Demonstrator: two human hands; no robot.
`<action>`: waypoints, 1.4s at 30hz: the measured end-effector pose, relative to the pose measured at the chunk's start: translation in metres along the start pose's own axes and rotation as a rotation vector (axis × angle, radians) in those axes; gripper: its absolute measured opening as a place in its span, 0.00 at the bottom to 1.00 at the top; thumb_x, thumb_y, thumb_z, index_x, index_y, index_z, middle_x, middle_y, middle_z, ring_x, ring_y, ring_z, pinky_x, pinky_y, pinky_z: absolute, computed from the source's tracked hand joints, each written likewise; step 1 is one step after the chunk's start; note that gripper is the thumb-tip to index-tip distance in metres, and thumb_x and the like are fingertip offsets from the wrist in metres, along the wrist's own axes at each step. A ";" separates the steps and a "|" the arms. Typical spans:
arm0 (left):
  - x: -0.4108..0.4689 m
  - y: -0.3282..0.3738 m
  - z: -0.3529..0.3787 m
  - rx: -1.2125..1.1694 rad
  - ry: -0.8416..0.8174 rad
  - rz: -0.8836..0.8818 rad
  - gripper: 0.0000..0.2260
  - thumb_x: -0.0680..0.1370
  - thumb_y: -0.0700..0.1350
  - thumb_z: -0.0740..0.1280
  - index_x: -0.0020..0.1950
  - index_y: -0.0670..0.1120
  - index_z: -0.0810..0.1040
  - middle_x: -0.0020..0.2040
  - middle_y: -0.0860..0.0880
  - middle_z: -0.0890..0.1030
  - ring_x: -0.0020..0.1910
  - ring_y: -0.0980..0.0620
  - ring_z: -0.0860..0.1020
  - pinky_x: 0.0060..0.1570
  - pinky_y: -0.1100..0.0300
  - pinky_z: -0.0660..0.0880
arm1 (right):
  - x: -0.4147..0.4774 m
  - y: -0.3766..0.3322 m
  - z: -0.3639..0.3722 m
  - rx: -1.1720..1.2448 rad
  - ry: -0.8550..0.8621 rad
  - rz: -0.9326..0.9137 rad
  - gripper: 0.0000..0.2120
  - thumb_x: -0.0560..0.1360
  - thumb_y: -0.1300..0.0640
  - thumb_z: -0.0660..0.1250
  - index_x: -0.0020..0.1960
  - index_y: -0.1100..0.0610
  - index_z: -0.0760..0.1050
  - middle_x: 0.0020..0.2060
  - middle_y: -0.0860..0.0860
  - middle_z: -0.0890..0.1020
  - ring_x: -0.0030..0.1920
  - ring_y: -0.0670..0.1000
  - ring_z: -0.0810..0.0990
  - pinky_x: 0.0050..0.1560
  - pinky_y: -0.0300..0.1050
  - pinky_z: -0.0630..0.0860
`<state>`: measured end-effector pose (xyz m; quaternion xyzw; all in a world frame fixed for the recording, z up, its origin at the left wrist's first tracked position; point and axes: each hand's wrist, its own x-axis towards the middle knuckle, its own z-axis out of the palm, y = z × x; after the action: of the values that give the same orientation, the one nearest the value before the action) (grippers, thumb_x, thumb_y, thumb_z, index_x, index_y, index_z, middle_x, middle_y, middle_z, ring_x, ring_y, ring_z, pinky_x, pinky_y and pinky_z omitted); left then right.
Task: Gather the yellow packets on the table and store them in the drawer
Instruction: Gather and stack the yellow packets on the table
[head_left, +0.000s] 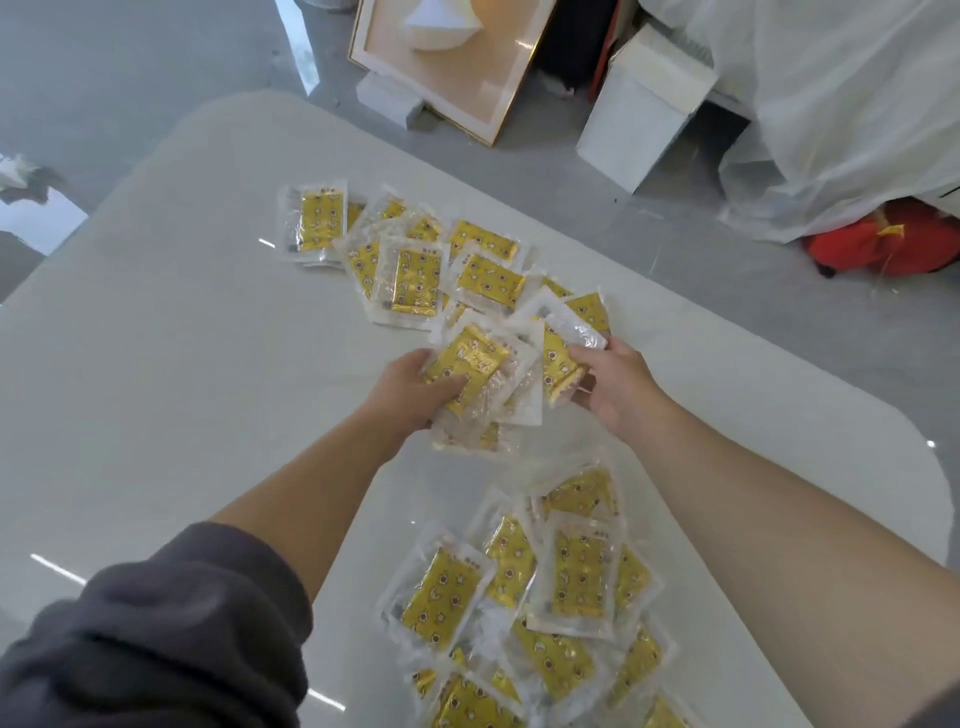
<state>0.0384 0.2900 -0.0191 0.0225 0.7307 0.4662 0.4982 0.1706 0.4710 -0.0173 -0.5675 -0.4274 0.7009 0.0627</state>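
left hand (410, 387) grips stack of clear-wrapped yellow packets (475, 361), collecting | right hand (613, 384) pinches another packet (560, 364), likely to add

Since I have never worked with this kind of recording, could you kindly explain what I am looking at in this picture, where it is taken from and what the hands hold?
There is no machine here: a person works with bare hands. The single picture comes from a wide-angle camera worn on the head, looking down along both arms. The left hand grips a small stack of yellow packets. The right hand holds another packet just beside it. More packets lie loose on the white table: a far spread beyond the hands and a near spread close to the person. No drawer is in view.
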 end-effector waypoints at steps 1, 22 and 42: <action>0.009 0.014 0.013 -0.013 -0.002 0.020 0.14 0.75 0.44 0.72 0.60 0.47 0.76 0.53 0.45 0.83 0.51 0.44 0.83 0.53 0.42 0.79 | 0.006 -0.007 -0.007 0.063 0.011 -0.016 0.07 0.77 0.65 0.66 0.52 0.56 0.75 0.45 0.54 0.82 0.42 0.54 0.81 0.45 0.52 0.80; -0.029 -0.092 0.042 0.752 0.142 -0.058 0.02 0.74 0.43 0.66 0.42 0.49 0.75 0.40 0.52 0.80 0.39 0.53 0.78 0.37 0.60 0.75 | -0.020 0.071 -0.071 -0.970 -0.075 -0.170 0.02 0.75 0.58 0.65 0.47 0.53 0.75 0.43 0.46 0.78 0.45 0.48 0.77 0.44 0.42 0.75; -0.072 -0.128 0.058 0.720 -0.034 0.077 0.02 0.75 0.45 0.67 0.46 0.51 0.77 0.44 0.55 0.79 0.44 0.55 0.78 0.43 0.62 0.75 | -0.075 0.099 -0.076 -1.344 -0.340 -0.253 0.15 0.69 0.53 0.76 0.38 0.47 0.68 0.37 0.44 0.75 0.36 0.45 0.73 0.35 0.40 0.67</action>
<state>0.1733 0.2198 -0.0618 0.2318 0.8382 0.1967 0.4527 0.3002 0.4065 -0.0275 -0.3118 -0.8344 0.3513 -0.2883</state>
